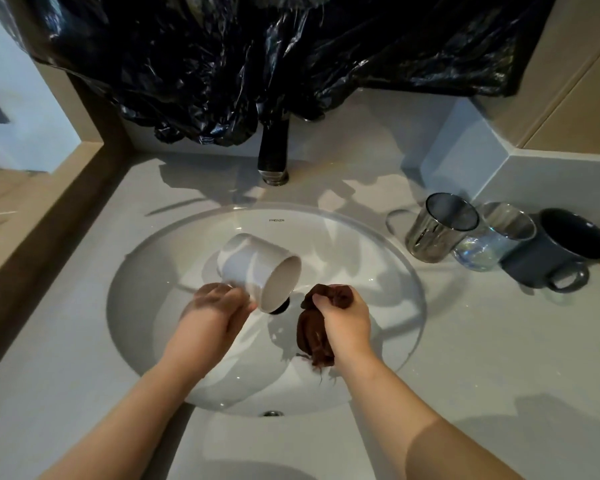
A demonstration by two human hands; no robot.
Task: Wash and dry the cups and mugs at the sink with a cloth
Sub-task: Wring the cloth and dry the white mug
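White mug (253,265): held over the sink bowl, tipped on its side with the mouth facing down-right toward the cloth. Can't see the handle, the hand covers that side.
Black plastic sheet (257,57): crinkly, hangs across the whole back wall and drapes over the top of the tap.
Counter (66,341): pale grey, wraps round the sink.
Sink (146,341): white oval bowl set into the counter, both hands over it.
Tap (273,150): dark, stands behind the bowl in the middle.
Dark mug (555,254): upright on the counter at the far right, handle toward the camera.
Smoky glass (437,230): upright on the counter right of the bowl.
Clear glass (492,240): squeezed between the smoky glass and the dark mug, pretty much touching both.
Left hand (212,313): fingers curled round the white mug's lower side, gripping it.
Right hand (343,320): fist closed round the cloth.
Cloth (312,337): brown, bunched up, tail hanging below the fist, just beside the mug's mouth.
Drain (279,308): dark, peeks out under the mug's rim.
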